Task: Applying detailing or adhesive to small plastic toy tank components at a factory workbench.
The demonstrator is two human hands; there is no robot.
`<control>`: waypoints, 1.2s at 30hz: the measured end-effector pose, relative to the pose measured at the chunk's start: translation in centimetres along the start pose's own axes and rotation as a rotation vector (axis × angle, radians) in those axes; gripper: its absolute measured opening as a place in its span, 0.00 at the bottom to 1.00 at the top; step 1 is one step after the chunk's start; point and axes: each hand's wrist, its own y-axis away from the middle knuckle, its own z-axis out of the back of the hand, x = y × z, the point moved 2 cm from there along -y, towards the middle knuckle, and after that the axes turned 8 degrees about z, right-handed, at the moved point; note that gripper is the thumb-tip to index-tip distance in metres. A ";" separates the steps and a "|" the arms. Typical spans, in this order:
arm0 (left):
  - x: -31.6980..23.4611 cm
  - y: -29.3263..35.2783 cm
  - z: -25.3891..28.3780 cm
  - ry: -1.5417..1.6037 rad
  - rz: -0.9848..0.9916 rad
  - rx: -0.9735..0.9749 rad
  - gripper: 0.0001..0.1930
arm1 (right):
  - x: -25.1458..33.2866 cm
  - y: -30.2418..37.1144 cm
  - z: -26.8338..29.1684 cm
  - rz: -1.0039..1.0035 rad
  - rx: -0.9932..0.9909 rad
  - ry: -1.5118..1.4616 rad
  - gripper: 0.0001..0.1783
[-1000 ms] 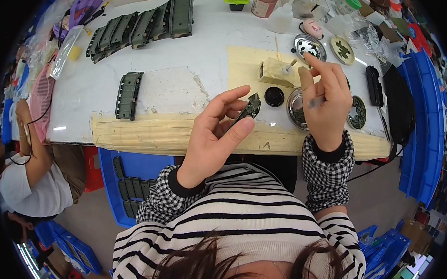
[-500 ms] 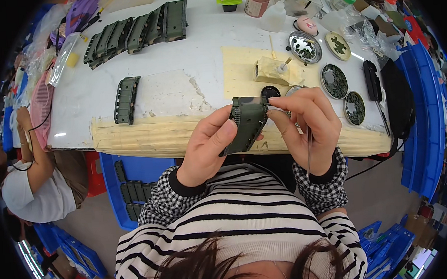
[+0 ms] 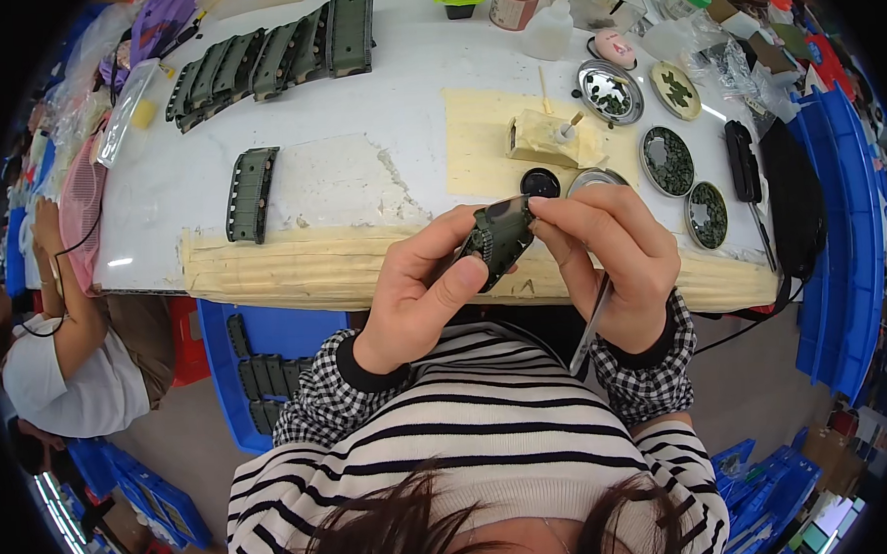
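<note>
The left hand (image 3: 410,296) was curled around a green camouflage part (image 3: 506,237). The right hand (image 3: 623,269) pinched at its far right corner and held a metal tool (image 3: 591,323).

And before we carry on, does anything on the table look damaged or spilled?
Yes: the pale rectangular patch on the white tabletop, right of the lone green part, has a ragged right edge, as if torn or peeling. One small dark piece lies just outside the silver dish, possibly spilled.
</note>
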 end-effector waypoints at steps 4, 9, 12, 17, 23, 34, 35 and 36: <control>0.1 0.1 -0.3 0.018 -0.011 0.005 0.22 | 0.3 0.0 0.2 0.023 0.004 0.006 0.14; 0.5 -0.1 -0.3 0.028 0.015 -0.022 0.21 | -0.1 0.3 -0.1 -0.012 0.006 0.025 0.14; 0.4 -0.1 -0.4 -0.030 0.028 -0.108 0.22 | -0.1 0.3 0.0 -0.051 -0.040 0.019 0.15; -0.8 -0.4 -1.0 -0.216 0.001 -0.193 0.22 | 0.8 -0.2 0.2 -0.021 -0.022 -0.040 0.16; -0.6 -0.4 -0.9 -0.372 -0.120 -0.229 0.21 | 1.0 0.0 -0.4 -0.017 -0.013 -0.039 0.16; -0.9 -0.3 -0.7 -0.490 -0.171 -0.216 0.19 | 0.7 0.3 -0.7 -0.025 0.000 -0.070 0.15; -1.0 -0.3 -0.8 -0.477 -0.161 -0.213 0.19 | 0.6 0.4 -0.7 -0.047 0.004 -0.095 0.15; -1.1 -0.4 -0.8 -0.464 -0.153 -0.208 0.19 | 0.5 0.3 -0.5 -0.067 0.007 -0.119 0.15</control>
